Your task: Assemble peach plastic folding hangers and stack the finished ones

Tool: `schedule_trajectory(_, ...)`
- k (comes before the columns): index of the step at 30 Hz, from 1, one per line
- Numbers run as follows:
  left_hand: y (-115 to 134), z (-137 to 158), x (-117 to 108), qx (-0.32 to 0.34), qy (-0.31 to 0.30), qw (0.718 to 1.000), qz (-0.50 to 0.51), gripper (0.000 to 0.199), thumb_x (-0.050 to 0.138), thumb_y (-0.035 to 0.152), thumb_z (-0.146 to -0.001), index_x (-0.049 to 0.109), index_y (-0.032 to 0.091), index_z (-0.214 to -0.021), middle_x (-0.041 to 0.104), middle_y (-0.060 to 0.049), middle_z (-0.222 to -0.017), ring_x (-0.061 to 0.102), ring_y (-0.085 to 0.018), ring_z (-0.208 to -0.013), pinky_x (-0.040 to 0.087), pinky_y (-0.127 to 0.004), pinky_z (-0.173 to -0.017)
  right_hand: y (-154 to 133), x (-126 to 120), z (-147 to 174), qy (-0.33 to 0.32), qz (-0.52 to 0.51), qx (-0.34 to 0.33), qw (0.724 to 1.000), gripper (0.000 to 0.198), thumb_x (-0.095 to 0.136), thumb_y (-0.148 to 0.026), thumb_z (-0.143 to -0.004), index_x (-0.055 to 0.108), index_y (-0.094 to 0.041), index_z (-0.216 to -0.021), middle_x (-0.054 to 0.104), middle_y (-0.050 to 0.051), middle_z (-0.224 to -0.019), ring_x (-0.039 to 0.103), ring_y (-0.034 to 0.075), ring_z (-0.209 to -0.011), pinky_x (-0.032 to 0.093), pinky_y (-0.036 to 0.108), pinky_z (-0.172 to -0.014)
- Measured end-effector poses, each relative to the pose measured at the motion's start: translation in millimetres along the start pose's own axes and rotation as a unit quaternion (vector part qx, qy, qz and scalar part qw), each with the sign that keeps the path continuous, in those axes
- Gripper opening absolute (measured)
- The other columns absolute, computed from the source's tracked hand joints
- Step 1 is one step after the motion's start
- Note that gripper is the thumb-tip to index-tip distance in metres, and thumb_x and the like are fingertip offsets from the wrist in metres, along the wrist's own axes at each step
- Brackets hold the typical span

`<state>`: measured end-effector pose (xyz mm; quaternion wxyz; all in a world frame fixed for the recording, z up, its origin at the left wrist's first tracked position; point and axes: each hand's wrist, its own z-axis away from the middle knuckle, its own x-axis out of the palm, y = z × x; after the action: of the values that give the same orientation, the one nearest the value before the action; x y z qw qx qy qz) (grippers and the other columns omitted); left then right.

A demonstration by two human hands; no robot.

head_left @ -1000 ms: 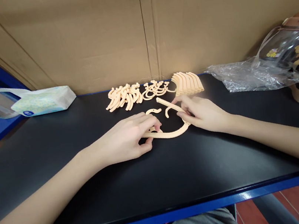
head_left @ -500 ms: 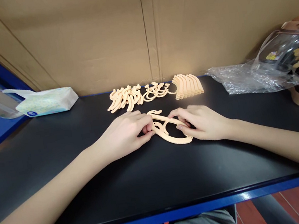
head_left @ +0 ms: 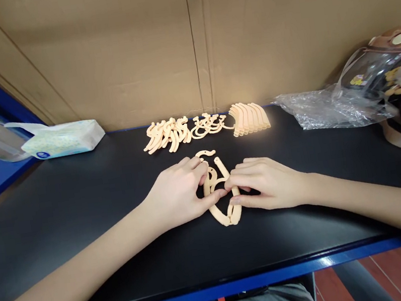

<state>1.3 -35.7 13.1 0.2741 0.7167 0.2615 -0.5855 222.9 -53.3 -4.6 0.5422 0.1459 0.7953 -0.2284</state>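
Between my hands, a cream plastic folding hanger (head_left: pixel 219 215) lies on the black tabletop. Its two curved arms meet at the end closest to me, and a small hook (head_left: pixel 206 153) shows at the far end. My left hand (head_left: pixel 182 191) grips the left arm near the hook, its thumb reaching across the middle. With the fingers of my right hand (head_left: pixel 263 181) I pinch the right arm, whose free far end stands apart from the hook. Part of the hanger's middle is covered by my fingers.
Along the back lie a pile of cream hooks (head_left: pixel 170 134), several curved ring pieces (head_left: pixel 208 124) and a row of hanger arms (head_left: pixel 249 117). A tissue pack (head_left: pixel 65 138) sits at the left. Crumpled clear plastic (head_left: pixel 330 108) and a transparent bag (head_left: pixel 372 64) are at the right.
The hanger has turned so that its joined end points toward me instead of to the right. The right arm's far end has swung away from the hook. Both hands have come closer to me.
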Motion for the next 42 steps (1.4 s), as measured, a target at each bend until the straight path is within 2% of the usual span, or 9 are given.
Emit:
schedule_trajectory(8,-1.0,-0.3,-0.9,-0.019,-0.011,0.999,0.028,0.026,0.055,0.037,-0.081,0.038,0.021,-0.070,0.052,0.001,-0.077,0.053,-0.018,-0.075,0.036,-0.027,-0.056,0.9,1.5,0.6,0.005,0.023,-0.021,1.000,0.024,0.043,-0.033,-0.098,0.060,-0.017,-0.091,0.060,0.000,-0.074,0.050,0.012,-0.064,0.036,0.027,-0.066)
schedule_trajectory(12,-3.7,-0.1,-0.5,-0.015,-0.013,0.999,0.034,0.024,0.054,0.035,-0.081,0.038,0.021,-0.070,0.051,0.000,-0.079,0.053,-0.017,-0.076,0.037,-0.027,-0.057,7.0,0.4,0.4,0.058,0.019,0.002,0.998,0.023,0.044,-0.033,-0.097,0.060,-0.017,-0.095,0.061,0.002,-0.076,0.052,0.015,-0.068,0.040,0.028,-0.068)
schedule_trajectory(16,-7.2,0.8,-1.7,-0.015,-0.011,0.999,0.026,0.016,0.055,0.030,-0.080,0.043,0.021,-0.076,0.052,0.001,-0.080,0.053,-0.016,-0.075,0.037,-0.027,-0.059,19.9,-0.4,0.2,0.098,0.026,0.063,0.993,0.024,0.043,-0.034,-0.097,0.057,-0.018,-0.108,0.063,0.010,-0.107,0.057,0.021,-0.098,0.045,0.036,-0.086)
schedule_trajectory(20,-11.8,1.2,-4.7,-0.012,-0.014,0.999,0.032,0.012,0.056,0.025,-0.078,0.048,0.021,-0.085,0.055,0.002,-0.083,0.053,-0.016,-0.073,0.037,-0.026,-0.059,30.6,2.2,-1.3,0.053,0.010,0.078,0.996,0.037,0.038,-0.036,-0.100,0.044,-0.021,-0.133,0.049,0.008,-0.141,0.043,0.022,-0.130,0.033,0.044,-0.107)
schedule_trajectory(23,-17.0,1.3,-6.4,0.002,-0.019,0.999,0.035,0.013,0.056,0.025,-0.080,0.049,0.021,-0.090,0.055,0.001,-0.085,0.054,-0.016,-0.075,0.039,-0.026,-0.061,32.3,4.4,-3.5,0.018,0.025,0.072,0.997,0.041,0.035,-0.035,-0.101,0.040,-0.022,-0.139,0.045,0.006,-0.147,0.033,0.022,-0.138,0.025,0.048,-0.112)
schedule_trajectory(28,-27.5,-0.4,-8.4,0.060,-0.015,0.998,0.024,0.018,0.052,0.021,-0.083,0.050,0.021,-0.101,0.058,-0.001,-0.095,0.055,-0.017,-0.086,0.042,-0.027,-0.072,29.8,1.6,-5.3,0.064,0.091,0.074,0.991,0.031,0.037,-0.031,-0.099,0.057,-0.015,-0.119,0.065,0.009,-0.116,0.053,0.023,-0.110,0.036,0.044,-0.101)
schedule_trajectory(33,-36.4,-4.1,-8.7,0.087,-0.020,0.996,0.000,0.015,0.047,0.020,-0.088,0.054,0.020,-0.102,0.059,-0.001,-0.095,0.055,-0.018,-0.089,0.041,-0.028,-0.076,32.4,-5.1,-1.7,0.067,0.166,0.069,0.982,0.026,0.040,-0.020,-0.095,0.064,-0.015,-0.106,0.064,0.007,-0.084,0.054,0.022,-0.085,0.039,0.040,-0.088)
schedule_trajectory(37,-43.4,-4.8,-5.7,0.070,-0.022,0.997,0.014,0.016,0.043,0.022,-0.092,0.055,0.021,-0.102,0.059,-0.001,-0.097,0.056,-0.017,-0.088,0.041,-0.026,-0.072,30.0,-8.5,1.2,0.048,0.092,0.085,0.991,0.022,0.044,-0.014,-0.091,0.065,-0.017,-0.094,0.065,0.003,-0.075,0.056,0.018,-0.076,0.039,0.037,-0.087)
schedule_trajectory(42,-48.3,-5.8,-3.7,0.045,-0.007,0.999,0.016,0.019,0.041,0.026,-0.095,0.058,0.021,-0.103,0.061,-0.002,-0.098,0.058,-0.017,-0.086,0.041,-0.025,-0.070,22.4,-12.1,5.3,0.025,-0.019,0.081,0.996,0.023,0.044,-0.014,-0.092,0.065,-0.017,-0.101,0.064,0.002,-0.077,0.057,0.014,-0.070,0.044,0.028,-0.068)
